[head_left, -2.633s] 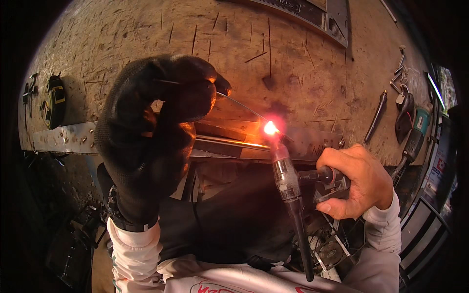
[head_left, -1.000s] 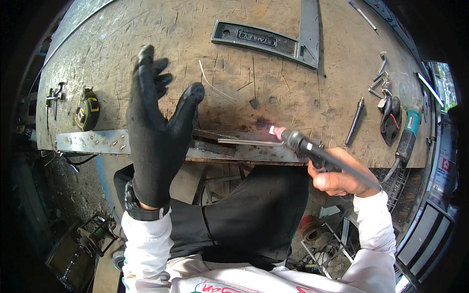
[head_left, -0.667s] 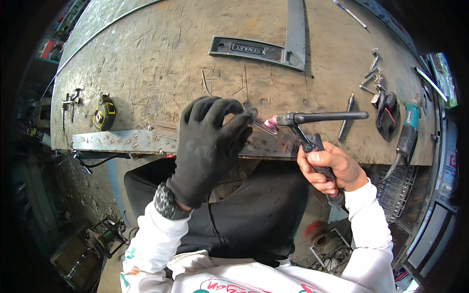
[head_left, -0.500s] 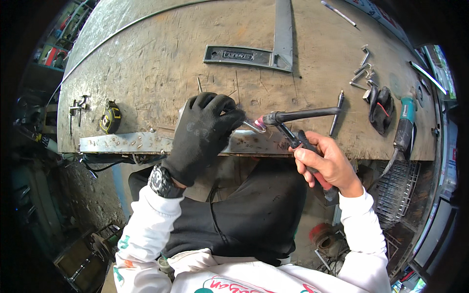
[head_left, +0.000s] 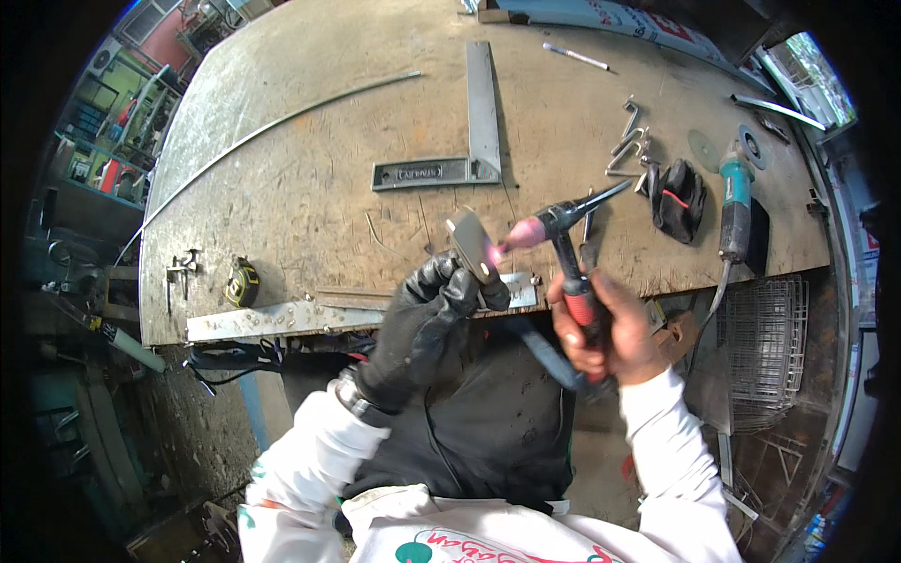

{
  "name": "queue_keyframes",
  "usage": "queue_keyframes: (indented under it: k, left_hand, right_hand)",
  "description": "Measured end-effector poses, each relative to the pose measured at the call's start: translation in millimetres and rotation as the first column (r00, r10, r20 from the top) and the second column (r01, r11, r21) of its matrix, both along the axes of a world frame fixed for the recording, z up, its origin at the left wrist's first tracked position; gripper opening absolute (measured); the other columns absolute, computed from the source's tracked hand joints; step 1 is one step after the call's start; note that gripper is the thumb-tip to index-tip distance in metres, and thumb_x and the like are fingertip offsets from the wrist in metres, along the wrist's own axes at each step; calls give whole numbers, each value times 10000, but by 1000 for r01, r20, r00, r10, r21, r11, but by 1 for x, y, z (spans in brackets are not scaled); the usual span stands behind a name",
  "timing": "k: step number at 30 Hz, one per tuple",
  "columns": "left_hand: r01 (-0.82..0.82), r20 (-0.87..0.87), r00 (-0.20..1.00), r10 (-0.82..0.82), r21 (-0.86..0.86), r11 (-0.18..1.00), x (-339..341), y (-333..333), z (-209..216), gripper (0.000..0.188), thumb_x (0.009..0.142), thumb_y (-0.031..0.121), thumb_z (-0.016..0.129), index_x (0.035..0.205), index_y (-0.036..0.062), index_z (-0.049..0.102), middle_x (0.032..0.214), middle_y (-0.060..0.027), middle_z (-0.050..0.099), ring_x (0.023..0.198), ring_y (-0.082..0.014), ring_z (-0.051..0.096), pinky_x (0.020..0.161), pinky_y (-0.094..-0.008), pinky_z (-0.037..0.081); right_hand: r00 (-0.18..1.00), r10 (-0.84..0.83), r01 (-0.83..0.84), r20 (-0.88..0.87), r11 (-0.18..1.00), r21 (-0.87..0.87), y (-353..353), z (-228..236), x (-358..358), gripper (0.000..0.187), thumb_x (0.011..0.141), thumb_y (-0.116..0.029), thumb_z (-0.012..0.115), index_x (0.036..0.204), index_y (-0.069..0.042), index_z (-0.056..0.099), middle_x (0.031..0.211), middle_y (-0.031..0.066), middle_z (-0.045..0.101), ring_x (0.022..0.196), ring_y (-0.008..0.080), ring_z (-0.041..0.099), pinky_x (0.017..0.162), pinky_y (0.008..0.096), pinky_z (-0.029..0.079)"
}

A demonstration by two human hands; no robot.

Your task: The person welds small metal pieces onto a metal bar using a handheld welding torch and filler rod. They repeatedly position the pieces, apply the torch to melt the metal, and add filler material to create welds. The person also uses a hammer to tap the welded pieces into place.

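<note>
My left hand [head_left: 424, 319], in a black glove, is closed on a small flat rectangular plate [head_left: 472, 244] with a pale face. It holds the plate tilted just above the near edge of the workbench. My bare right hand [head_left: 610, 328] wraps round the red-and-black handle of a TIG welding torch [head_left: 564, 223]. The torch's pink nozzle points left and sits right by the plate's edge; whether they touch I cannot tell. Behind the plate, a try square [head_left: 422, 174] lies on the bench.
A tape measure [head_left: 241, 283] and small metal fittings [head_left: 181, 266] lie left. To the right are bent metal rods [head_left: 631, 143], a black glove [head_left: 678, 201] and an angle grinder [head_left: 737, 206]. A metal strip [head_left: 253, 321] runs along the front edge; a long thin rod [head_left: 272, 138] curves across the left.
My left hand has turned and now shows a flat plate in its fingers. The torch has swung more upright. The bent rod by the nozzle is no longer visible, and the view has shifted.
</note>
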State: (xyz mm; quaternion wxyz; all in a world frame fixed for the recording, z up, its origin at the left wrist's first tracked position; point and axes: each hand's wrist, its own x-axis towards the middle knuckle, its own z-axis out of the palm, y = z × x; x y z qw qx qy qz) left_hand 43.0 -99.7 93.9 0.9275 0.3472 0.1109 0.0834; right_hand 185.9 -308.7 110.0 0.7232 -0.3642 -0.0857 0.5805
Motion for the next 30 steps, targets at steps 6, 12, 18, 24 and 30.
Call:
queue_keyframes:
  k: [6,12,18,24,30]
  left_hand:
    - [-420,-39,901,433,181,889,5,5,-32,203,1035,202,646,1134,26,667,972,-35,673,863,-154,643,825,-335,544]
    - [-209,-90,903,421,764,610,-18,48,-30,202,931,-15,646,1123,-12,707,931,-16,679,806,-82,604,736,-266,510]
    - [-33,54,964,262,996,-83,-13,62,-37,143,874,114,698,972,36,766,879,-115,714,856,-303,680,783,-389,519]
    - [-7,63,977,205,965,-263,0,73,-57,157,867,185,698,954,80,775,894,-100,730,844,-333,673,782,-430,518]
    - [-69,102,964,245,988,-136,-2,77,-73,220,846,175,729,1046,90,760,919,-98,744,846,-330,684,795,-428,529]
  right_hand:
    - [937,-258,277,-236,960,48,-4,-33,-67,545,1089,-507,424,1238,4,538,803,56,564,490,83,475,405,238,411]
    - [922,-338,353,-188,934,50,-20,-42,-67,536,1097,-491,404,1242,12,516,804,66,582,486,92,474,401,239,414]
    - [908,-418,418,5,908,-36,-37,-62,-77,514,1086,-493,443,1227,-9,547,812,67,583,517,105,508,433,249,430]
    - [861,-507,504,-43,862,-57,-57,-100,-114,507,1089,-490,430,1247,-22,545,780,53,573,482,100,490,410,252,420]
    - [770,-634,635,-71,772,3,-68,-126,-132,511,1096,-508,398,1287,-48,514,742,35,536,461,80,440,392,231,399]
